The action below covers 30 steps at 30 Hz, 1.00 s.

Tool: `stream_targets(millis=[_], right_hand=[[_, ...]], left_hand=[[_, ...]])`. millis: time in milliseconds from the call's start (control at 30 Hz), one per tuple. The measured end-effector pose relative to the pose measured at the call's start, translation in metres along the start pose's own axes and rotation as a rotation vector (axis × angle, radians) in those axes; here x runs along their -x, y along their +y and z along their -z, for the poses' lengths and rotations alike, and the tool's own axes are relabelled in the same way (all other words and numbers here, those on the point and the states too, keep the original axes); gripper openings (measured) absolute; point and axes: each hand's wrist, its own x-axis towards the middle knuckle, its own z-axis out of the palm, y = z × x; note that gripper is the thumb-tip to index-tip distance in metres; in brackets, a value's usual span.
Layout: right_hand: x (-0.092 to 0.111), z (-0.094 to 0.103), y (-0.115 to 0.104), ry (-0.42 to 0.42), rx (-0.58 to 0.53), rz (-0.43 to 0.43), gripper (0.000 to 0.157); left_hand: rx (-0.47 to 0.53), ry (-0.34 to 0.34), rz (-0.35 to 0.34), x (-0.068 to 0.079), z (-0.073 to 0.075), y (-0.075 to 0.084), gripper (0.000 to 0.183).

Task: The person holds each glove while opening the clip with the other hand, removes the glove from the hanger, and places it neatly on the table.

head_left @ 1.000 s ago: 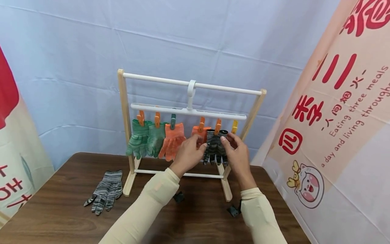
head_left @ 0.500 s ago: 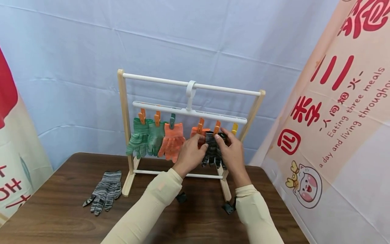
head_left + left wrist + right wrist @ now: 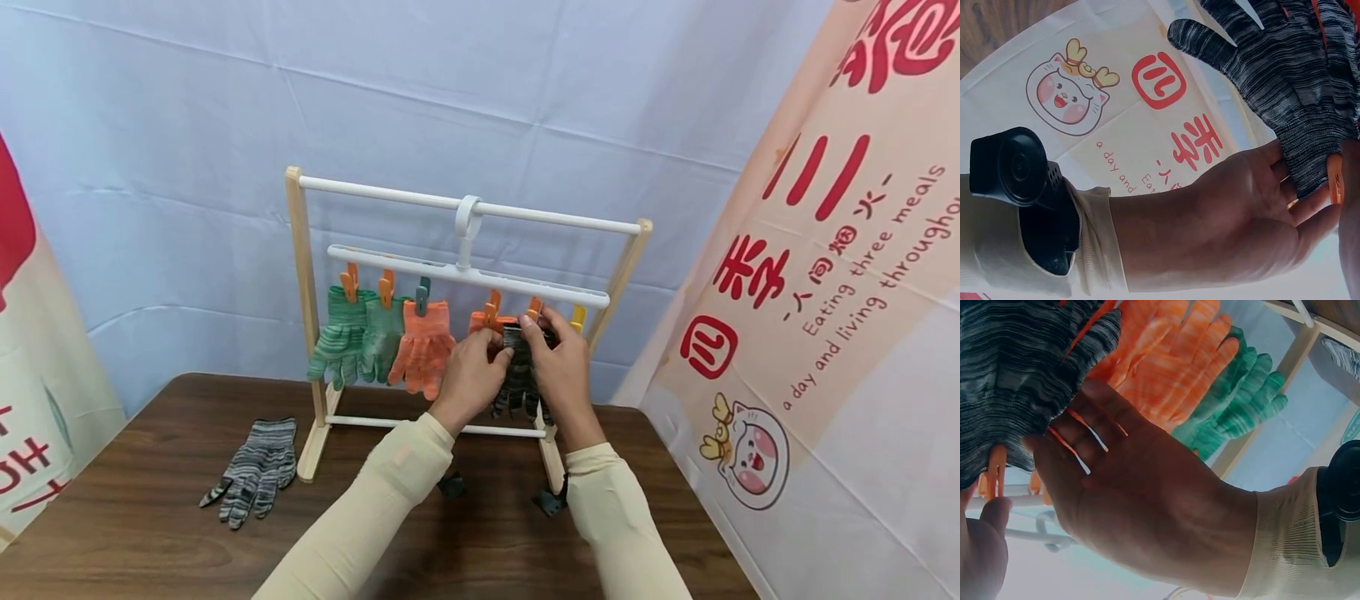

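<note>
Here, left hand (image 3: 474,373): pinches black-grey striped knit glove (image 3: 517,382).
Right hand (image 3: 564,368): pinches orange plastic clip (image 3: 535,305) at cuff.
Glove: between both hands, centre-right of frame.

r hand (image 3: 564,367) shifted l & up vs 1 s ago: was at r edge of black glove (image 3: 519,375), thumb now up at orange clip (image 3: 534,309). glove pulled slightly l; more of its r half now hidden by that hand. hanger (image 3: 412,262) tilts more, r end lower, l end a bit higher.
</note>
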Motion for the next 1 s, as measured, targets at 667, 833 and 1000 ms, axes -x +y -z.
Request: stream_targets(millis=[667, 833, 1000], right_hand=[[-0.0036, -0.0026, -0.0044, 0.070, -0.110, 0.030, 0.030], [-0.0048, -0.0029, -0.0035, 0.071, -0.144, 0.036, 0.030], [-0.0023, -0.0030, -0.0084, 0.078, -0.151, 0.008, 0.030]], left_hand=[[0.050, -0.010, -0.014, -0.0005, 0.0048, -0.0032, 0.016], [0.078, -0.010, -0.022, -0.0001, 0.0055, -0.0045, 0.014], [0.109, -0.026, -0.016, 0.0011, 0.0073, -0.0058, 0.013]])
